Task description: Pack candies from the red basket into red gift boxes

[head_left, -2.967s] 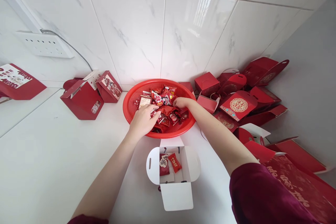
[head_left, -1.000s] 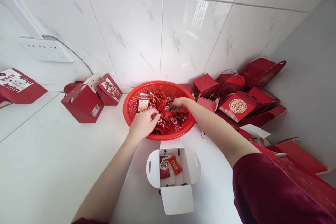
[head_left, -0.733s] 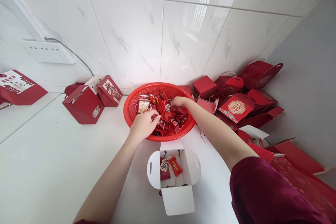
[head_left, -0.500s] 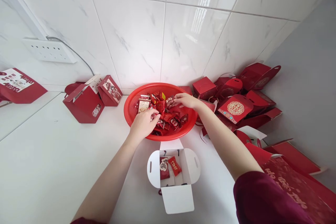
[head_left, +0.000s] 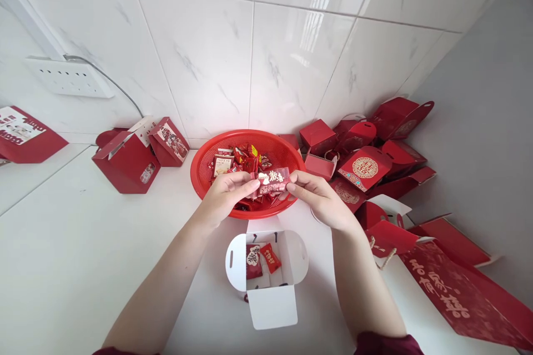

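Between my two hands, above the near side of a red plastic basket (head_left: 199, 169), is a dark red candy packet (head_left: 272, 180) with white characters. My left hand (head_left: 227, 197) pinches its left end between thumb and fingers, and my right hand (head_left: 320, 197) grips its right end. Wrapped sweets (head_left: 250, 162) and a small cream packet (head_left: 223, 165) lie in the basket, partly hidden by my hands. Just in front stands a white-lined box (head_left: 272, 308) with its flaps spread. Inside it are a dark red packet (head_left: 254, 262) and a brighter red one (head_left: 271, 258).
Red gift boxes (head_left: 366, 169) are heaped on the right, near a large red bag (head_left: 453, 294). Two red boxes (head_left: 129, 163) stand left of the basket, and another (head_left: 33, 136) is at the far left. A socket strip (head_left: 69, 76) with a cable is on the tiled wall.
Both hands have come up from the sweets in the basket and drawn together. They now hold a dark red candy packet between them. The view has shifted slightly.
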`<action>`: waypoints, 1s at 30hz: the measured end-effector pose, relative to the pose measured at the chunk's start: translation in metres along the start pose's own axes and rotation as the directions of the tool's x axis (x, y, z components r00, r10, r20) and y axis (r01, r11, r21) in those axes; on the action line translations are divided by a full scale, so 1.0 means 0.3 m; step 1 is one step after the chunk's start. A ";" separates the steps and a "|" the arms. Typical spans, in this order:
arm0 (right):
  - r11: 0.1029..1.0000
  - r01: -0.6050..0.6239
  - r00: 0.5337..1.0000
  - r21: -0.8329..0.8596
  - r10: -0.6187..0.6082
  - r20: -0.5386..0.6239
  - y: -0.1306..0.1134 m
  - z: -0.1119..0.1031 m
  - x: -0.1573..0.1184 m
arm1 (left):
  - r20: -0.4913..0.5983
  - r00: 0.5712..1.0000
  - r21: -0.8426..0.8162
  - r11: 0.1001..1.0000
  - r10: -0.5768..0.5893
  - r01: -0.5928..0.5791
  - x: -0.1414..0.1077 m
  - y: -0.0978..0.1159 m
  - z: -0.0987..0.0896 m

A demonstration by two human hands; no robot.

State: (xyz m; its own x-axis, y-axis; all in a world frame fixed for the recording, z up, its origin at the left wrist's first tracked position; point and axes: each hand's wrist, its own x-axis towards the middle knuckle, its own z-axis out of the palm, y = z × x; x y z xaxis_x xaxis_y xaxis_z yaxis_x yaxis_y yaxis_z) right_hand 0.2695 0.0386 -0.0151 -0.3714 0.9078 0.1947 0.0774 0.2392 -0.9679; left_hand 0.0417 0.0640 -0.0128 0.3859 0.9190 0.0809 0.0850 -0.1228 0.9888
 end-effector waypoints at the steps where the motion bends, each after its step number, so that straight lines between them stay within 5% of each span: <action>1: 1.000 0.001 1.000 0.000 -0.001 0.001 0.002 -0.001 -0.004 | 0.006 1.000 0.019 1.000 0.009 -0.009 -0.002 0.002 0.001; 11: 0.983 -0.012 1.000 -0.186 0.012 0.001 0.000 -0.023 -0.023 | 0.013 0.995 0.215 0.971 0.099 -0.100 0.002 -0.011 -0.005; 20: 0.992 0.024 0.999 -0.121 -0.019 0.043 -0.011 -0.024 -0.028 | 0.078 0.996 -0.071 0.996 -0.042 0.048 0.013 -0.032 -0.002; 30: 0.972 0.037 0.999 -0.232 -0.039 -0.003 -0.022 -0.005 -0.027 | 0.071 0.996 0.102 0.993 0.050 -0.057 -0.003 -0.007 0.019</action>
State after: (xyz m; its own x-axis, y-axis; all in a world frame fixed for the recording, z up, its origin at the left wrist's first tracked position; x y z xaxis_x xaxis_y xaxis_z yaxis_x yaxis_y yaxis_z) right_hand 0.2735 0.0301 -0.0100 -0.3714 0.8988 0.2329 0.2758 0.3463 -0.8967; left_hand 0.0464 0.0614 -0.0157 0.4536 0.8829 0.1211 0.1559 -0.2124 0.9647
